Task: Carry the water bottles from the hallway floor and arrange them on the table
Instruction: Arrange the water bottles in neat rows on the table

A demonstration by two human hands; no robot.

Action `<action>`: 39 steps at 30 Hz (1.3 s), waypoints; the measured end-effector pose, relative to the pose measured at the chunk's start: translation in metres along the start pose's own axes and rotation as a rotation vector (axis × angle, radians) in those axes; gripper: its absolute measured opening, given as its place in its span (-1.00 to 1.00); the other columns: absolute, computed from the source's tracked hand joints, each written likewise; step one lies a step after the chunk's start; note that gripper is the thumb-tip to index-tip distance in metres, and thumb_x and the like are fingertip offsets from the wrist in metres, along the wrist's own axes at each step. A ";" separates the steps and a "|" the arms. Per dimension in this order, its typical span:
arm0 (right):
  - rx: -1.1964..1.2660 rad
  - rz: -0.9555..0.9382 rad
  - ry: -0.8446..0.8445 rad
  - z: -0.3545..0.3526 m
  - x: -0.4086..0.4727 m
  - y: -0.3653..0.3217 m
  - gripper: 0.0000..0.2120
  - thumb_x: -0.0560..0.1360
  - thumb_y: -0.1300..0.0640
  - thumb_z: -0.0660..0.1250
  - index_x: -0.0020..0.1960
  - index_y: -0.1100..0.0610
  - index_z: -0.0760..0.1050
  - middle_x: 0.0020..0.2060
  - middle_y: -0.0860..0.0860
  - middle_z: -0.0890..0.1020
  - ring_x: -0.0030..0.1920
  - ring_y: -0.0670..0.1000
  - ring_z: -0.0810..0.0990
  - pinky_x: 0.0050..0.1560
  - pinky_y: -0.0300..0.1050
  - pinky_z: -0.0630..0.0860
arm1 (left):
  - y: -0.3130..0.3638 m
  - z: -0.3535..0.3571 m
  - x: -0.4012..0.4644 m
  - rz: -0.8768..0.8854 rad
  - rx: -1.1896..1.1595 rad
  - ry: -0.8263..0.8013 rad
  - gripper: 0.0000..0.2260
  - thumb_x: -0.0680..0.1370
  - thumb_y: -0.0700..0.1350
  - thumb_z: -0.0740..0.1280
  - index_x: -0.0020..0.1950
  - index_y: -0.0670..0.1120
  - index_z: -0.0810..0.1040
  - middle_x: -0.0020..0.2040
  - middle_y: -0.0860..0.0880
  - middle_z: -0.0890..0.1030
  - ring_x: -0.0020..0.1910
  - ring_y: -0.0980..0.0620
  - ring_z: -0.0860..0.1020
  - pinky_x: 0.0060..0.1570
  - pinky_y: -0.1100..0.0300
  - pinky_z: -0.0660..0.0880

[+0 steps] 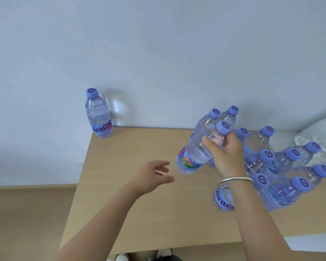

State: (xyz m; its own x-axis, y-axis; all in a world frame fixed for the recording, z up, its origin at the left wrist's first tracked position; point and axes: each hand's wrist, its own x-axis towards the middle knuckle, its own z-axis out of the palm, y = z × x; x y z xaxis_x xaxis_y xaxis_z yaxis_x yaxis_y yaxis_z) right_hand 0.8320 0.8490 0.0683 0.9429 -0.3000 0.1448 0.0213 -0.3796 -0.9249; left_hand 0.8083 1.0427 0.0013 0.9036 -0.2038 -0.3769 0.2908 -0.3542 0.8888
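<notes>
Above the table [139,213], right hand [226,155] grips a tilted bottle [198,153], cap up-right; left hand [151,176] spread, holding nothing.

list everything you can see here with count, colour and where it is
held bottle: one, clear with purple-blue cap and colourful label, tilted above the table in the right hand's grip
lone bottle: one, clear with purple-blue cap, upright at the table's far left corner
bottle cluster: about ten caps visible, exact count unclear, clear with purple-blue caps, right side of the table
table: one, light wood, against the wall
wall: pale bluish white, behind the table
white cloth-like thing: one, far right, partly cut off
shoes: white, bottom edge below the table
bracelet: one, silver, right wrist
left hand: open, over the table
right hand: grips the held bottle near its neck
</notes>
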 end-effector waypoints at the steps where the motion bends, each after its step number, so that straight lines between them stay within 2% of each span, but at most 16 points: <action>1: 0.072 -0.017 -0.064 -0.001 0.001 -0.012 -0.84 0.41 0.17 0.43 -0.04 0.07 0.52 -0.14 0.01 0.63 -0.05 0.02 0.59 0.02 -0.07 0.51 | 0.001 -0.008 -0.002 -0.012 -0.111 -0.018 -0.47 0.41 -0.07 0.48 0.36 0.04 0.43 0.06 0.15 0.59 -0.04 0.19 0.56 -0.10 0.30 0.47; 3: 0.208 -0.056 -0.211 -0.004 0.001 -0.034 -0.83 0.38 0.16 0.43 -0.04 0.04 0.54 -0.17 0.10 0.64 -0.07 0.03 0.58 0.02 0.00 0.51 | 0.006 -0.027 -0.009 -0.040 -0.419 -0.198 -0.37 0.37 0.00 0.51 0.39 0.09 0.36 0.14 0.14 0.61 0.07 0.14 0.58 -0.02 0.23 0.50; 5: 0.397 -0.077 -0.381 -0.001 0.001 -0.053 -0.79 0.36 0.13 0.38 -0.01 0.06 0.54 -0.17 0.05 0.66 -0.09 -0.03 0.61 -0.06 -0.10 0.53 | 0.010 -0.043 -0.017 -0.007 -0.646 -0.405 -0.25 0.22 0.13 0.56 0.35 0.02 0.40 0.15 0.00 0.62 0.09 -0.01 0.59 0.01 0.16 0.54; 8: 0.606 -0.078 -0.546 0.012 0.003 -0.072 -0.70 0.25 -0.06 0.52 -0.07 0.02 0.61 -0.17 -0.11 0.68 -0.20 -0.02 0.58 -0.27 -0.25 0.45 | 0.016 -0.051 -0.027 0.091 -0.689 -0.534 -0.15 0.04 0.21 0.61 0.20 -0.18 0.51 0.02 -0.15 0.63 0.02 -0.13 0.57 -0.03 0.09 0.53; 10: 0.702 -0.072 -0.594 0.023 0.006 -0.081 -0.71 0.24 -0.09 0.52 -0.12 0.03 0.64 -0.18 -0.03 0.67 -0.17 0.06 0.58 -0.15 -0.15 0.50 | 0.018 -0.053 -0.034 0.149 -0.703 -0.518 -0.27 0.03 0.19 0.62 0.10 -0.12 0.62 -0.03 -0.10 0.66 -0.03 -0.07 0.61 -0.06 0.14 0.55; 13: 0.798 -0.071 -0.665 0.035 0.009 -0.089 -0.81 0.42 0.09 0.29 -0.04 0.12 0.60 -0.14 0.07 0.67 -0.07 0.06 0.64 0.00 -0.04 0.56 | 0.019 -0.060 -0.042 0.196 -0.755 -0.458 -0.34 0.03 0.16 0.63 0.05 -0.09 0.66 -0.04 -0.08 0.67 -0.06 -0.01 0.64 -0.03 0.16 0.56; 17: 0.758 -0.037 -0.691 0.048 0.011 -0.093 -0.84 0.46 0.06 0.25 -0.08 0.04 0.60 -0.20 -0.09 0.68 -0.09 -0.07 0.65 -0.14 -0.16 0.59 | 0.027 -0.065 -0.055 0.210 -0.760 -0.340 -0.36 -0.03 0.14 0.64 -0.04 -0.11 0.69 -0.10 -0.07 0.69 -0.13 0.02 0.66 -0.14 0.20 0.58; 20: 0.313 -0.143 -0.552 0.062 0.009 -0.093 -0.76 0.32 -0.19 0.36 -0.09 -0.10 0.49 -0.27 -0.27 0.62 -0.18 -0.28 0.60 -0.25 -0.35 0.52 | 0.036 -0.063 -0.059 0.337 -0.639 -0.028 -0.56 0.16 -0.08 0.59 -0.03 -0.17 0.62 -0.17 -0.03 0.68 -0.21 0.05 0.64 -0.26 0.25 0.55; 22: 0.256 -0.100 -0.450 0.074 0.006 -0.092 -0.73 0.31 -0.14 0.46 -0.11 -0.16 0.42 -0.23 -0.22 0.63 -0.21 -0.25 0.62 -0.17 -0.25 0.54 | 0.043 -0.060 -0.060 0.469 -0.453 0.197 -0.64 0.28 -0.24 0.51 0.04 -0.24 0.57 -0.16 -0.03 0.66 -0.19 0.07 0.61 -0.24 0.28 0.52; 24: 0.285 -0.064 -0.401 0.081 0.006 -0.094 -0.72 0.29 -0.10 0.49 -0.12 -0.14 0.43 -0.24 -0.18 0.64 -0.18 -0.15 0.64 -0.08 -0.08 0.58 | 0.043 -0.060 -0.060 0.511 -0.386 0.257 -0.60 0.29 -0.25 0.51 0.09 -0.25 0.56 -0.09 -0.07 0.66 -0.12 0.04 0.61 -0.16 0.26 0.52; 26: 0.340 -0.060 -0.477 0.083 0.009 -0.099 -0.66 0.28 -0.03 0.49 0.01 -0.10 0.47 -0.28 -0.20 0.67 -0.17 -0.11 0.66 -0.04 -0.01 0.62 | 0.040 -0.069 -0.064 0.472 -0.411 0.144 -0.54 0.29 -0.12 0.51 0.13 -0.22 0.54 -0.06 -0.06 0.66 -0.08 0.00 0.61 -0.10 0.19 0.52; 29: 0.475 -0.031 -0.712 0.086 0.010 -0.101 -0.42 0.26 -0.04 0.47 0.24 0.06 0.44 -0.08 -0.01 0.70 0.01 0.04 0.67 0.04 0.07 0.59 | 0.030 -0.088 -0.070 0.313 -0.485 -0.142 -0.37 0.19 0.09 0.56 0.14 -0.19 0.54 0.00 -0.09 0.66 -0.02 -0.04 0.61 -0.05 0.17 0.53; 31: 0.513 -0.036 -0.844 0.089 0.008 -0.102 -0.43 0.26 -0.07 0.43 0.23 0.01 0.44 0.07 0.08 0.65 0.10 0.11 0.63 0.09 0.13 0.56 | 0.024 -0.093 -0.072 0.294 -0.462 -0.145 -0.41 0.15 0.09 0.58 0.08 -0.16 0.58 -0.04 -0.07 0.67 -0.07 0.00 0.63 -0.11 0.22 0.54; 34: 0.413 -0.052 -0.917 0.095 0.009 -0.111 -0.45 0.29 -0.09 0.42 0.25 -0.04 0.42 0.15 0.04 0.62 0.12 0.02 0.62 0.05 0.06 0.59 | 0.018 -0.095 -0.075 0.290 -0.471 -0.068 -0.50 0.15 0.02 0.55 0.02 -0.14 0.62 -0.07 -0.07 0.68 -0.10 0.01 0.64 -0.14 0.21 0.54; 37: 0.308 -0.081 -0.859 0.104 0.012 -0.114 -0.40 0.26 -0.07 0.41 0.27 0.04 0.42 -0.02 -0.04 0.69 -0.04 -0.03 0.68 -0.04 -0.07 0.58 | 0.010 -0.096 -0.078 0.271 -0.532 -0.056 -0.34 0.07 0.17 0.61 0.04 -0.14 0.60 -0.08 -0.07 0.69 -0.11 0.01 0.65 -0.15 0.24 0.55; 39: 0.324 -0.084 -0.864 0.108 0.011 -0.113 -0.44 0.25 -0.04 0.43 0.22 0.05 0.45 -0.14 -0.07 0.71 -0.13 -0.01 0.70 -0.13 -0.18 0.58 | 0.006 -0.098 -0.080 0.258 -0.529 -0.066 -0.36 0.09 0.17 0.61 0.05 -0.13 0.60 -0.06 -0.06 0.69 -0.08 0.01 0.65 -0.12 0.25 0.55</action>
State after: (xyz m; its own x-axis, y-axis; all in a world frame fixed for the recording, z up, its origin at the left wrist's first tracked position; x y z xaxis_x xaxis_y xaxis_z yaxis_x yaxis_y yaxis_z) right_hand 0.8763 0.9833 0.1368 0.8518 0.5233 0.0243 0.0703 -0.0681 -0.9952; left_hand 0.7692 1.1466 0.0627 0.9495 -0.2848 -0.1317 0.1969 0.2137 0.9569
